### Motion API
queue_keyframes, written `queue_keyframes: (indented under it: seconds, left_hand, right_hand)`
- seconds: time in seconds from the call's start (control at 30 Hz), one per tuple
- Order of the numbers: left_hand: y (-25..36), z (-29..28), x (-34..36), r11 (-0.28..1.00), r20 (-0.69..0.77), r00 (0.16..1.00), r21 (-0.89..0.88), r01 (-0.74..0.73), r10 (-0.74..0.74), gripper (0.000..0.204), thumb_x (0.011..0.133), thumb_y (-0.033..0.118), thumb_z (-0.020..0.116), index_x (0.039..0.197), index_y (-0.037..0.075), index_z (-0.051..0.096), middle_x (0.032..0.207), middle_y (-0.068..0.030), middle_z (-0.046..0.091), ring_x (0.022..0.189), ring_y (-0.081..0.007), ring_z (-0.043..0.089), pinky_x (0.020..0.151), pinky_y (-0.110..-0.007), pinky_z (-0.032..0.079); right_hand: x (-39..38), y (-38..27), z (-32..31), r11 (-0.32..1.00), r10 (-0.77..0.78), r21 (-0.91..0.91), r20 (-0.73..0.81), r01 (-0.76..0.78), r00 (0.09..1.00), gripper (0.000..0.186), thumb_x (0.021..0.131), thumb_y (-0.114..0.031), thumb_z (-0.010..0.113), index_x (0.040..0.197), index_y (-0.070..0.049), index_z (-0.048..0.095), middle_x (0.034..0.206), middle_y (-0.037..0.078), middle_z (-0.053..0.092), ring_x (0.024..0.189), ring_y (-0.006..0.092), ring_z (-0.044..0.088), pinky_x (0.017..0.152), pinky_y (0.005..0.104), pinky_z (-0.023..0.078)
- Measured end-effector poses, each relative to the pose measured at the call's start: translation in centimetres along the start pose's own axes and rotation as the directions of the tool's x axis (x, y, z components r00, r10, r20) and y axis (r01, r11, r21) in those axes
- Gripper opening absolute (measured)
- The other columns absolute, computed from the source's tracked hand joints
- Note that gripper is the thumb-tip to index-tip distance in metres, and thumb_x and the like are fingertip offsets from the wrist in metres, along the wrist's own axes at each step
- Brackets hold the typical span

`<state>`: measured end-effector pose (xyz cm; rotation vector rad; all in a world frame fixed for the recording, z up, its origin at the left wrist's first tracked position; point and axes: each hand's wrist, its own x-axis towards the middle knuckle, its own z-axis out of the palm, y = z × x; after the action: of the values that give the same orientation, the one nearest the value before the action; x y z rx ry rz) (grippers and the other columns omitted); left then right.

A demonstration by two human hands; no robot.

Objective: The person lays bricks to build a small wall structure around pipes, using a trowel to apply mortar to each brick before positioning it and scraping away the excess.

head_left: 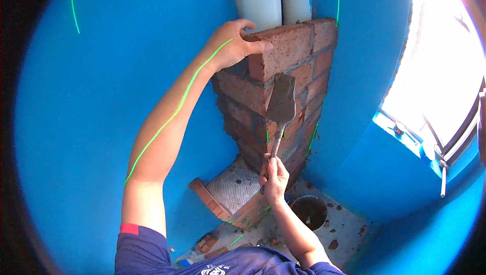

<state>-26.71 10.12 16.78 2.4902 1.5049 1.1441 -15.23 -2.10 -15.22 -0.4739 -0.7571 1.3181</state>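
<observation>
My left hand [234,42] reaches up to the top course of a red brick column [243,93] and is closed on the left end of a brick [286,50]. Its thumb lies on the brick's front face; some fingers are hidden behind. Lower down, my right hand [276,180] grips the handle of a trowel [282,100]. The trowel's mortar-smeared blade points upward, in front of the bricks just below the top one. From this view I cannot tell whether the blade touches them.
Two white pipes [260,2] rise behind the column, between blue walls [101,98]. A bright window [435,47] is at the right. Below are a low brick edging [210,200] around a ribbed surface, a bucket [310,213] and loose brick pieces [206,243]. Green laser lines cross the scene.
</observation>
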Motion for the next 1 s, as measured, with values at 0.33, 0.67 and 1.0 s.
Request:
queue_keyframes:
  seconds: [0.33,0.67,1.0]
  left_hand:
    - [-1.5,1.6,-19.7,0.882,-0.248,0.952,-0.469,0.042,-0.177,0.033,0.090,0.012,0.067,0.120,0.001,0.057,0.109,-0.0081,0.067,0.097,-0.0134,0.063,0.087,-0.029,0.051]
    - [-8.7,14.8,-47.2,0.477,0.135,0.650,-0.571,0.668,-0.748,0.025,0.083,0.017,0.076,0.099,0.001,0.066,0.086,-0.0058,0.069,0.079,-0.0102,0.064,0.071,-0.026,0.052]
    - [-6.6,15.4,-47.2,0.441,0.234,0.677,-0.605,0.664,-0.698,0.027,0.083,0.018,0.076,0.098,-0.002,0.064,0.084,-0.0070,0.068,0.076,-0.0108,0.063,0.069,-0.026,0.052]
  right_hand:
    - [-3.6,-0.9,-2.0,0.983,0.075,-0.172,0.037,-0.067,0.997,0.026,0.101,-0.018,0.050,0.119,-0.001,0.061,0.067,-0.005,0.046,0.051,0.0034,0.038,0.046,0.0194,0.032]
    - [-0.9,-3.9,-3.4,0.672,-0.302,-0.665,0.154,0.325,0.941,0.032,0.100,-0.023,0.053,0.122,-0.001,0.060,0.070,-0.004,0.050,0.056,0.0027,0.042,0.050,0.0181,0.032]
    - [-0.6,-1.8,-2.8,0.702,-0.140,-0.695,0.074,0.152,0.987,0.025,0.100,-0.020,0.053,0.110,0.001,0.063,0.077,-0.003,0.053,0.071,0.0061,0.045,0.063,0.0228,0.039]
